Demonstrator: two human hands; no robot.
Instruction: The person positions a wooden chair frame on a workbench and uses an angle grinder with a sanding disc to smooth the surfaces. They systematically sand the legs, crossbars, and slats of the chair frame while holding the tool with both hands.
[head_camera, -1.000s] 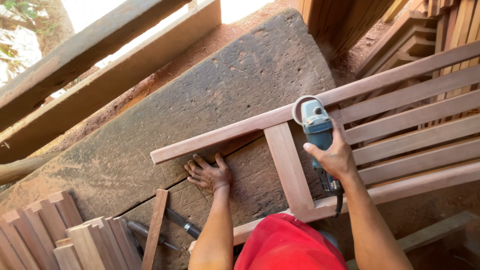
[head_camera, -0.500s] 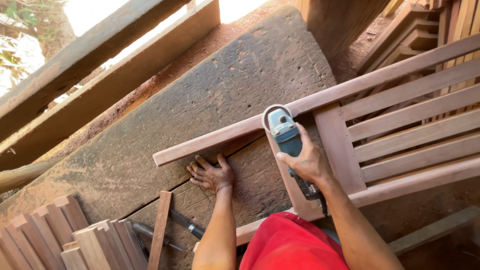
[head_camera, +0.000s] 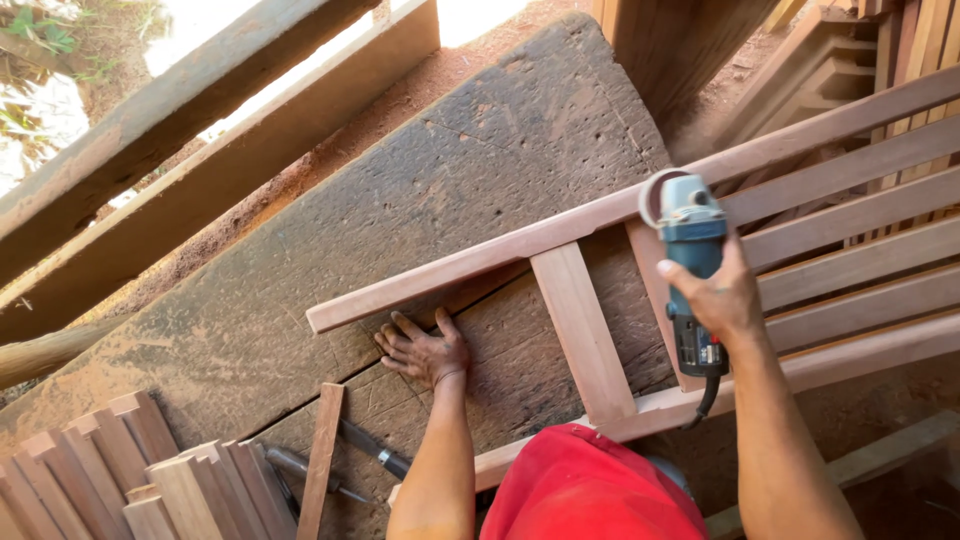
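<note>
My right hand (head_camera: 722, 295) grips the blue angle grinder (head_camera: 692, 262) on the slatted wooden frame (head_camera: 580, 320). My left hand (head_camera: 425, 350) lies open, fingers spread, on the workbench (head_camera: 330, 240) beside the frame's top rail.

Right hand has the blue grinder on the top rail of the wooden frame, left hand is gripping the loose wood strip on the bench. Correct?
Not quite. The head view shows the left hand lying flat on the workbench just under the wooden frame, not gripping the loose wood strip, which lies apart from it. The right hand does hold the blue grinder at the top rail.
</note>
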